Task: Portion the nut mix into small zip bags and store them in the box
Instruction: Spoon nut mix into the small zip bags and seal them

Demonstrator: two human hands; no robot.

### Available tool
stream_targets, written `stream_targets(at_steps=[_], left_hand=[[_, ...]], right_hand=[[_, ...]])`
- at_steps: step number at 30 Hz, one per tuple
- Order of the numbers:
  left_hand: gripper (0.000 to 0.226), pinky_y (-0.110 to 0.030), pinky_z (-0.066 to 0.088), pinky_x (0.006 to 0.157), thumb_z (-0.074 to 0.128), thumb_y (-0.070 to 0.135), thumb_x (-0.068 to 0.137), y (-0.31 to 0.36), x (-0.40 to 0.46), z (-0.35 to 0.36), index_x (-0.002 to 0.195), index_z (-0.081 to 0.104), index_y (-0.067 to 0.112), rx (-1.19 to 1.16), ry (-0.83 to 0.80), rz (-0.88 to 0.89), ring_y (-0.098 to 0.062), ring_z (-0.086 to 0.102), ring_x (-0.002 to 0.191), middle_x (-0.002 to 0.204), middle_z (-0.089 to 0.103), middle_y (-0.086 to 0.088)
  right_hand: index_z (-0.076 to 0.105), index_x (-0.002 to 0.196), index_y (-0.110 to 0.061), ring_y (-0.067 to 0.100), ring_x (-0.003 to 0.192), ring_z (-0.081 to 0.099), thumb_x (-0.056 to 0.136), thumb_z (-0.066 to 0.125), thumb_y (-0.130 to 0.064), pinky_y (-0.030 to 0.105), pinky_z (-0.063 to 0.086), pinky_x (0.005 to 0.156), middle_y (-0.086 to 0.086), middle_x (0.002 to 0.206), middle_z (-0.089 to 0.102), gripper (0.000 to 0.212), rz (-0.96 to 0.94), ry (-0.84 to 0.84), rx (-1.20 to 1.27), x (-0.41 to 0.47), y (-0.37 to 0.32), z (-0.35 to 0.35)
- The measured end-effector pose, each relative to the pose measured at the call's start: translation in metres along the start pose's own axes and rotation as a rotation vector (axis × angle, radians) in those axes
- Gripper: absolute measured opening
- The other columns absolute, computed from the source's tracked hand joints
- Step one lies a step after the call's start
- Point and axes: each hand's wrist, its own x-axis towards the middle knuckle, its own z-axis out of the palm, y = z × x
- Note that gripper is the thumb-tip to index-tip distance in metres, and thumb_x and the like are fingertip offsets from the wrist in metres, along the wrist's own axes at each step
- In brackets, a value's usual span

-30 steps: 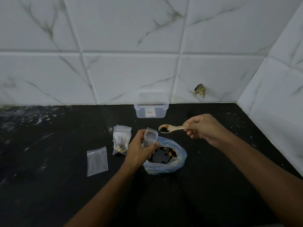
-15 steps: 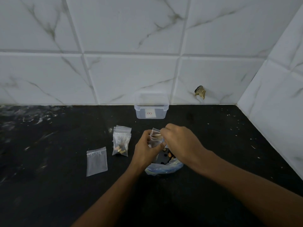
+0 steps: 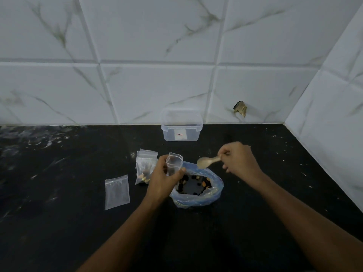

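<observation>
Filled bags (image 3: 145, 167) on worktop (image 3: 59, 222), box (image 3: 181, 126) empty; left hand (image 3: 164, 181) grips open bag (image 3: 173, 162), right hand (image 3: 240, 161) pinches spoon (image 3: 208, 161); one flat bag (image 3: 117, 191) left.

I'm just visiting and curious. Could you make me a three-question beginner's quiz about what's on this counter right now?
1. True or false: the spoon in the right hand is heaped with nuts.
2. What does the left hand hold? A) a small zip bag B) the clear box C) a lid
3. Where does the flat empty bag lie relative to the filled bags?

Key: 1 false, it looks empty; 2 A; 3 to their left, nearer the person.
</observation>
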Motion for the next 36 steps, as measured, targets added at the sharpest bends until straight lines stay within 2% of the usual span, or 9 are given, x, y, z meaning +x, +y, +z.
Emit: stream_targets(at_steps=[3, 5, 10, 14, 18, 22, 27, 32, 36], left_hand=[[0.037, -0.014, 0.048, 0.071, 0.074, 0.029, 0.085, -0.001, -0.004, -0.005, 0.108, 0.048, 0.042, -0.002, -0.014, -0.021, 0.015, 0.060, 0.091, 0.104, 0.062, 0.018], [0.036, -0.016, 0.048, 0.073, 0.073, 0.030, 0.085, -0.003, -0.006, -0.006, 0.106, 0.048, 0.044, -0.007, -0.029, -0.045, 0.014, 0.060, 0.090, 0.104, 0.061, 0.019], [0.037, -0.013, 0.048, 0.068, 0.071, 0.024, 0.087, -0.004, -0.007, -0.005, 0.103, 0.046, 0.044, -0.010, -0.078, -0.071, 0.021, 0.057, 0.087, 0.102, 0.059, 0.019], [0.038, -0.021, 0.053, 0.078, 0.075, 0.030, 0.084, -0.010, -0.003, -0.002, 0.111, 0.051, 0.040, -0.029, -0.064, -0.070, -0.002, 0.064, 0.102, 0.110, 0.065, 0.010], [0.042, -0.025, 0.056, 0.078, 0.075, 0.030, 0.084, -0.014, -0.002, -0.001, 0.119, 0.053, 0.030, -0.044, -0.073, -0.068, -0.006, 0.066, 0.102, 0.112, 0.067, 0.006], [0.040, -0.028, 0.055, 0.083, 0.075, 0.030, 0.083, -0.013, -0.003, -0.005, 0.115, 0.051, 0.038, -0.052, -0.076, -0.095, -0.006, 0.064, 0.104, 0.113, 0.065, 0.009], [0.037, -0.021, 0.053, 0.076, 0.074, 0.030, 0.084, -0.007, -0.004, -0.010, 0.112, 0.052, 0.037, -0.071, -0.054, -0.098, 0.003, 0.064, 0.096, 0.107, 0.066, 0.014], [0.038, -0.015, 0.050, 0.069, 0.075, 0.030, 0.083, -0.001, -0.002, -0.009, 0.111, 0.051, 0.039, -0.021, -0.042, -0.057, 0.007, 0.062, 0.092, 0.105, 0.063, 0.016], [0.034, -0.013, 0.049, 0.069, 0.075, 0.025, 0.084, 0.002, 0.001, -0.002, 0.103, 0.051, 0.041, 0.044, -0.024, -0.005, 0.001, 0.063, 0.095, 0.102, 0.064, 0.015]], right_hand=[[0.069, 0.088, -0.014, 0.009, 0.066, 0.067, 0.096, 0.056, -0.011, 0.027, 0.060, 0.064, -0.001, 0.075, 0.066, 0.015, 0.054, -0.117, -0.101, -0.002, 0.019, 0.035], [0.068, 0.090, -0.015, 0.007, 0.069, 0.066, 0.096, 0.056, -0.012, 0.026, 0.059, 0.068, -0.002, 0.080, 0.066, 0.014, 0.058, -0.154, -0.155, -0.004, 0.026, 0.057], [0.067, 0.088, -0.016, 0.006, 0.065, 0.060, 0.096, 0.054, -0.012, 0.018, 0.045, 0.056, -0.004, 0.074, 0.061, 0.015, 0.067, -0.160, -0.144, -0.006, 0.022, 0.090], [0.071, 0.089, -0.017, 0.015, 0.073, 0.069, 0.095, 0.054, -0.012, 0.030, 0.058, 0.069, 0.002, 0.082, 0.070, 0.019, 0.135, -0.184, -0.073, -0.004, 0.010, 0.109], [0.070, 0.092, -0.009, 0.012, 0.071, 0.069, 0.097, 0.052, -0.009, 0.027, 0.060, 0.067, 0.006, 0.083, 0.070, 0.019, 0.239, -0.263, 0.091, -0.001, 0.002, 0.120], [0.066, 0.096, -0.013, 0.009, 0.066, 0.067, 0.098, 0.052, -0.009, 0.019, 0.053, 0.054, 0.004, 0.078, 0.067, 0.015, 0.349, -0.296, 0.243, 0.000, 0.005, 0.109], [0.069, 0.094, -0.008, 0.016, 0.065, 0.067, 0.094, 0.058, -0.007, 0.026, 0.057, 0.062, 0.013, 0.081, 0.071, 0.011, 0.450, -0.288, 0.419, 0.001, 0.020, 0.083], [0.070, 0.094, -0.002, 0.016, 0.063, 0.063, 0.093, 0.056, -0.001, 0.024, 0.056, 0.058, 0.017, 0.081, 0.070, 0.014, 0.436, -0.250, 0.503, 0.003, 0.022, 0.041], [0.070, 0.094, -0.002, 0.016, 0.065, 0.063, 0.093, 0.058, -0.002, 0.024, 0.053, 0.056, 0.017, 0.086, 0.070, 0.012, 0.367, -0.198, 0.553, 0.006, 0.007, -0.001]])
